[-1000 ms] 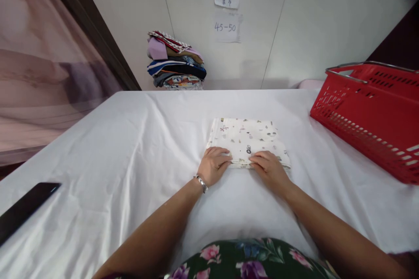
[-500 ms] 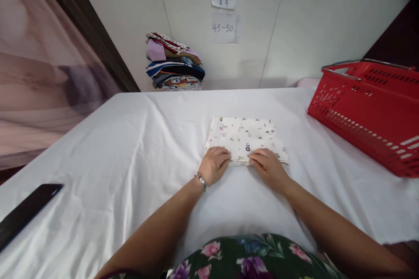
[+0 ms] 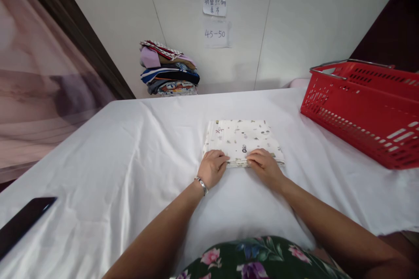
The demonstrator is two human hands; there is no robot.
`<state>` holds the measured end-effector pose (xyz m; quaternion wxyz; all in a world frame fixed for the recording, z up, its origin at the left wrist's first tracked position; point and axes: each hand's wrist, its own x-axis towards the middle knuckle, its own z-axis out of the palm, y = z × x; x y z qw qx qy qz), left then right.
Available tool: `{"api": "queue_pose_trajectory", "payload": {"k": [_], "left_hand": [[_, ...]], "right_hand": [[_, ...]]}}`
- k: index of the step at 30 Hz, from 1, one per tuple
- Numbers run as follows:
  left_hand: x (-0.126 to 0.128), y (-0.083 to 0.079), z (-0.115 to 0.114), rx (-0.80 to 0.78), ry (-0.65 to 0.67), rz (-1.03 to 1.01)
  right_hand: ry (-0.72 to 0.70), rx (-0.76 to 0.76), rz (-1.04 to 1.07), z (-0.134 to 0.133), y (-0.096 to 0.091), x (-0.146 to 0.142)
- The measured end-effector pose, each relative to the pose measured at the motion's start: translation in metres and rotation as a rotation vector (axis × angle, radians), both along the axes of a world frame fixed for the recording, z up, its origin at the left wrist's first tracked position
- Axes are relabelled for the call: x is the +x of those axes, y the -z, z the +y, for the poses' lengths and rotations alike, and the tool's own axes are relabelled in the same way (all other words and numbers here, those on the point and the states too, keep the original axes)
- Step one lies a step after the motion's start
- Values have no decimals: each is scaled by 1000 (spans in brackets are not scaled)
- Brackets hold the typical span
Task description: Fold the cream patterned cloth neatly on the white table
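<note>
A folded white cloth (image 3: 240,137) with a small scattered print lies flat on the white-covered table in front of me. At the left of its near edge, my left hand (image 3: 213,168) has its fingers closed on the folded layers; a silver bracelet (image 3: 202,185) circles that wrist. Farther right along the same edge, my right hand (image 3: 266,169) pinches the cloth between thumb and fingers. Between the two hands the stacked folds of the near edge show. My fingertips hide small parts of this edge.
A red plastic basket (image 3: 360,115) with metal handles stands at the right. Behind the table's far edge rises a pile of folded fabrics (image 3: 168,69). A dark phone-like device (image 3: 24,222) lies at the left. Paper signs (image 3: 215,34) hang on the wall; a sheer curtain (image 3: 42,78) hangs left.
The view has turned slightly, so the basket and wall signs sit farther left. Both hands keep the same hold on the cloth's near edge, and its folds look unchanged.
</note>
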<state>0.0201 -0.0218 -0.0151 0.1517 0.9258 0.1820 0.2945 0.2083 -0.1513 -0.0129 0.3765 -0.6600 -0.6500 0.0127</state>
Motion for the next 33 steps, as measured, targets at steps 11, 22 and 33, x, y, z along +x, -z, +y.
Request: {"api": "queue_pose_trajectory", "payload": {"k": [11,22,33], "left_hand": [[-5,1,3,79,17,-9],[-14,-2,8,91,53,-13],[-24,-6,17,191,24,70]], "right_hand": [[-58,-24,-93,-2,-2,2],[-79,-34,-104,-3,-1,4],[-64,-36,-122,-4,-4,4]]}}
